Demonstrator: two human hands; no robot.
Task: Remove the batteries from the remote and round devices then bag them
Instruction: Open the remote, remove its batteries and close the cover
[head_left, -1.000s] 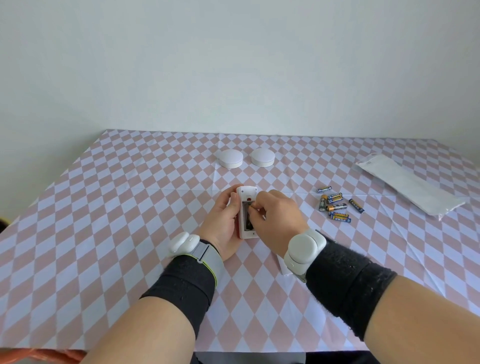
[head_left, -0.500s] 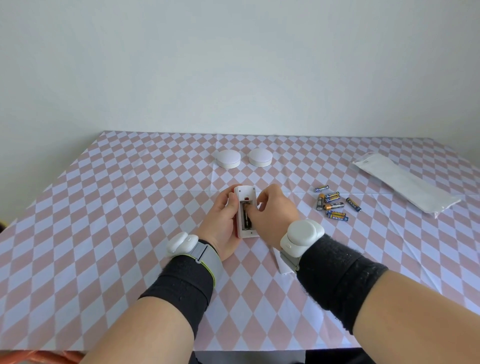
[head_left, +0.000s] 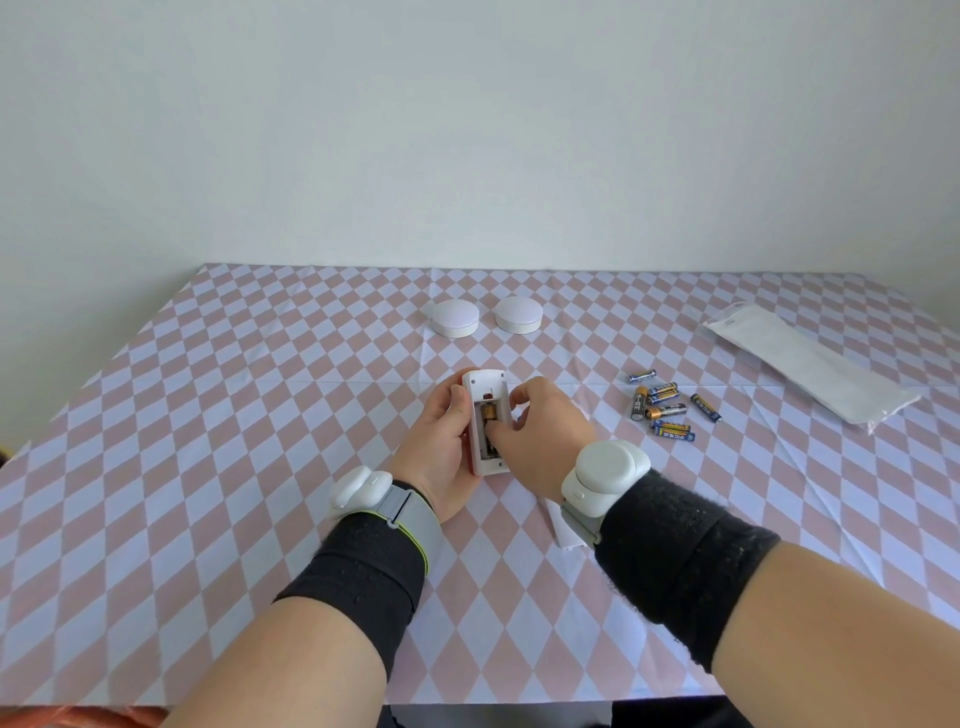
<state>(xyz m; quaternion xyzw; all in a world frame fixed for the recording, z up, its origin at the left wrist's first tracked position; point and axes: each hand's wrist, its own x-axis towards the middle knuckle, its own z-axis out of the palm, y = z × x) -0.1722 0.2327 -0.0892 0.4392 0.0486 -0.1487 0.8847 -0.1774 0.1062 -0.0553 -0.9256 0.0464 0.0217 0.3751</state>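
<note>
My left hand (head_left: 436, 447) holds a white remote (head_left: 484, 387) back side up over the table's middle, its battery bay uncovered. A gold-ended battery (head_left: 488, 414) lies inside the bay. The fingertips of my right hand (head_left: 545, 434) press into the bay on that battery. Two round white devices (head_left: 455, 317) (head_left: 518, 314) rest side by side farther back. Several loose batteries (head_left: 665, 408) lie in a cluster to the right. A long white bag (head_left: 810, 358) lies flat at the far right.
A small white flat piece (head_left: 560, 525), perhaps the remote's cover, lies on the checked tablecloth (head_left: 208, 441) under my right wrist. Both wrists carry white strapped devices. The wall stands behind the table's far edge.
My right hand's fingers have shifted lower along the battery bay, uncovering the battery's gold end. The remote stays in my left hand.
</note>
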